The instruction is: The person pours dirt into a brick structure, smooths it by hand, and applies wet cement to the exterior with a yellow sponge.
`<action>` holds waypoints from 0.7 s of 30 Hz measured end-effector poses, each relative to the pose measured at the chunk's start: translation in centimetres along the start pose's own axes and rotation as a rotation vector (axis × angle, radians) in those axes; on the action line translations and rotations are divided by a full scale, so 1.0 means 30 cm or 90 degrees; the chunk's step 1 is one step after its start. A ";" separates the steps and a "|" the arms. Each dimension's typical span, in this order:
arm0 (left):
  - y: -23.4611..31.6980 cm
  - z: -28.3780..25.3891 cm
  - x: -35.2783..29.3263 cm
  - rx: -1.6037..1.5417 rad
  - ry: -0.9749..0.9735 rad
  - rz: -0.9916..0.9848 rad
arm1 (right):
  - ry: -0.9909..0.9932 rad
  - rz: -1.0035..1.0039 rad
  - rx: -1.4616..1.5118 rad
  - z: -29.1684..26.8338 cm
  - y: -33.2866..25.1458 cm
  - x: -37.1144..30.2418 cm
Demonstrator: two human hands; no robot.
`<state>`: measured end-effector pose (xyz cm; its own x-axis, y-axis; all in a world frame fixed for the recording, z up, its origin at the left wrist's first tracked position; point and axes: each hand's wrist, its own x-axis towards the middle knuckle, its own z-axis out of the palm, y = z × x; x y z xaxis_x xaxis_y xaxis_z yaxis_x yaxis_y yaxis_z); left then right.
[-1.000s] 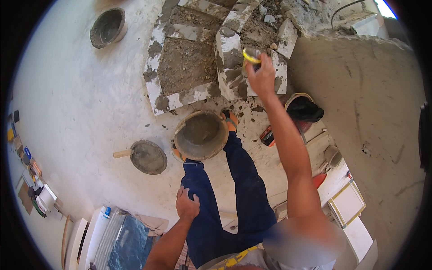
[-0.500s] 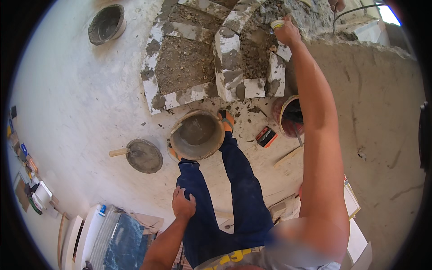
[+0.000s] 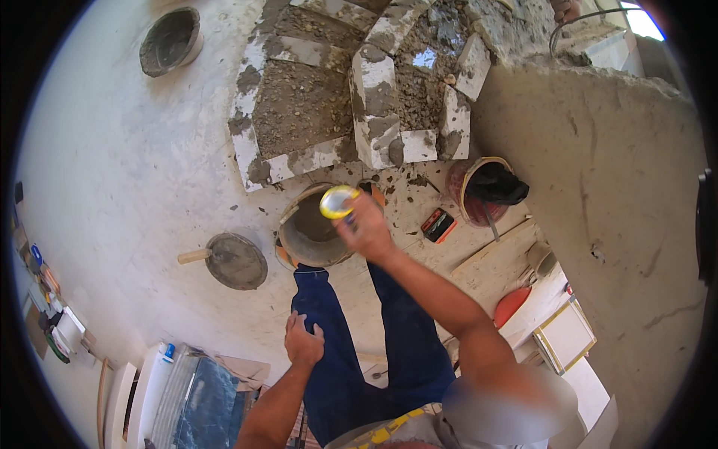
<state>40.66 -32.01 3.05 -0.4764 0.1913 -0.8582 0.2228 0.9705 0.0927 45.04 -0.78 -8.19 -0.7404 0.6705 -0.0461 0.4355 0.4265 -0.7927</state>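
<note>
My right hand [image 3: 368, 228] is closed round a small cup with a yellow rim [image 3: 339, 202], held over the mortar bucket [image 3: 301, 247] between my feet. The cup's mouth faces up and its inside looks pale; I cannot tell what it holds. Grey residue coats the bucket's inside. On my left thigh lies my left hand [image 3: 303, 340], fingers loosely spread and holding nothing. Beyond the bucket, white blocks smeared with mortar [image 3: 374, 82] frame beds of gravelly fill [image 3: 307, 105]. A shiny wet patch [image 3: 425, 58] shows in the far right bed.
A round mortar pan with a wooden-handled tool [image 3: 238, 260] lies left of the bucket. At right stand a reddish bucket with a black bag [image 3: 467, 198] and a black-and-orange box [image 3: 438, 225]. Another bucket [image 3: 170, 43] sits far left. Another person's hand [image 3: 566, 9] shows at upper right.
My right hand has come back from the far right bed to over the bucket, still holding the cup. A shiny wet patch now shows in that bed. My left hand stays on my thigh.
</note>
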 end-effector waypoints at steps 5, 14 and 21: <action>-0.026 0.005 -0.001 0.017 -0.001 0.005 | -0.330 0.053 -0.216 0.377 0.094 -0.230; -0.053 -0.002 0.012 0.019 0.003 0.038 | -0.478 0.003 -0.493 0.699 0.446 -0.224; -0.049 -0.019 0.024 0.012 0.010 0.048 | -0.509 0.103 -0.403 0.716 0.496 -0.216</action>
<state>39.52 -33.21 2.59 -0.4708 0.2656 -0.8413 0.2748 0.9503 0.1462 45.32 -11.82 -32.73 -0.6716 0.2475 -0.6984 0.5788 0.7637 -0.2860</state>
